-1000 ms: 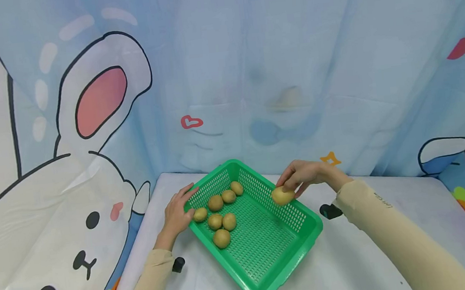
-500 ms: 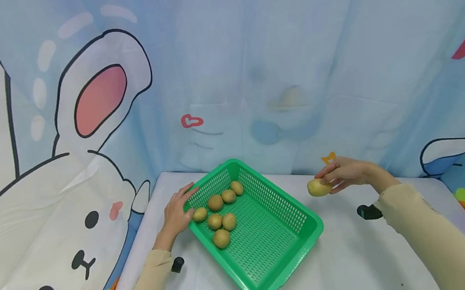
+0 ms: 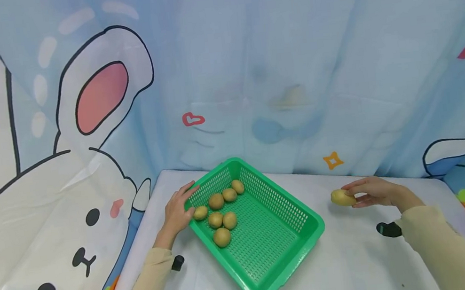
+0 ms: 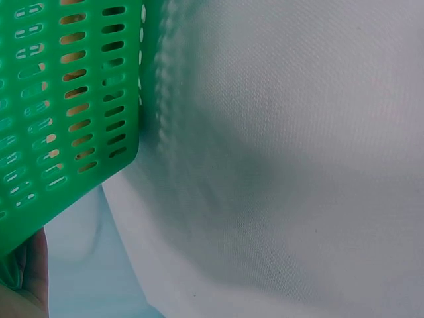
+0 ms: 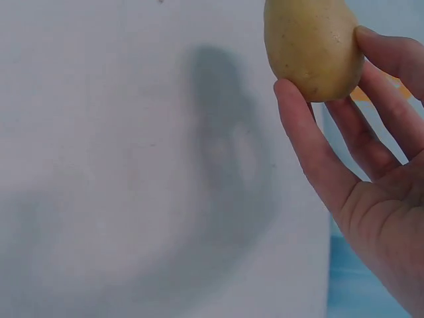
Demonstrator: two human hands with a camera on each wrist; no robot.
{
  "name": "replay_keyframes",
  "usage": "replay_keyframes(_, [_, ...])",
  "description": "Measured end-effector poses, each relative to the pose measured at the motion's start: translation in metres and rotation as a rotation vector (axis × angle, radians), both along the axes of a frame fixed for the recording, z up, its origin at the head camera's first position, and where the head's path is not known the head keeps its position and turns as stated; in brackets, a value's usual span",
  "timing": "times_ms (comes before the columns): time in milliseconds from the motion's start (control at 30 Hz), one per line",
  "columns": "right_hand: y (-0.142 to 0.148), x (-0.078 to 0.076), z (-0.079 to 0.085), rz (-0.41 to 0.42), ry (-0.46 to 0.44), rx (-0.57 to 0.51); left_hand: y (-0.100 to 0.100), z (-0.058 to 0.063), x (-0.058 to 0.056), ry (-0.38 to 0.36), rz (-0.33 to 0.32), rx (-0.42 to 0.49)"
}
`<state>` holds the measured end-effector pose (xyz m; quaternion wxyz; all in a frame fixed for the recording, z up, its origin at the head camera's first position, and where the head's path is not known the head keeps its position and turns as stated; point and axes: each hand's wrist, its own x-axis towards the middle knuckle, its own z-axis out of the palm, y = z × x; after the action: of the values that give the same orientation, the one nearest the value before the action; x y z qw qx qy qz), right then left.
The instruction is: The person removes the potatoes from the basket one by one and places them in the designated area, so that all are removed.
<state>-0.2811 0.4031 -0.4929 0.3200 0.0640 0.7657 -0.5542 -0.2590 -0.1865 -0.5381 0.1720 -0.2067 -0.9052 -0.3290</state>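
Observation:
My right hand (image 3: 384, 193) pinches a yellow potato (image 3: 342, 197) by its end, over the white table to the right of the basket. In the right wrist view the thumb and fingertips press around the lower part of this potato (image 5: 313, 50), and a shadow falls on the cloth below. My left hand (image 3: 177, 213) grips the left corner rim of a green plastic basket (image 3: 286, 276), thumb over the edge. Several potatoes (image 3: 222, 237) lie in the basket's left half. In the left wrist view the slotted basket wall (image 4: 63, 185) hides most of that hand (image 4: 33, 278).
A white cloth covers the table (image 3: 347, 260), which ends at a blue curtain (image 3: 292, 63) with cartoon prints behind. Black wrist-camera pieces (image 3: 178, 263) stick out beside the sleeves. The basket stands at an angle in the middle.
My right hand has carried the potato from above the basket's right rim out to the right, then lower over the table. The left hand and basket have stayed put.

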Motion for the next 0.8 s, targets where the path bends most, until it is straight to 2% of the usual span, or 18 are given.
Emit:
replay_keyframes(200, [0.004,0.007,-0.019,-0.087,-0.026,-0.031,0.0,0.001,-0.001,0.007,0.0,-0.007])
replay_keyframes(633, [0.006,0.014,-0.04,-0.126,-0.046,0.011,0.0,-0.001,-0.002,0.003,-0.003,0.0])
replay_keyframes(800, [0.005,0.013,-0.041,-0.131,-0.066,0.02,0.0,-0.002,-0.002,0.011,-0.002,0.003])
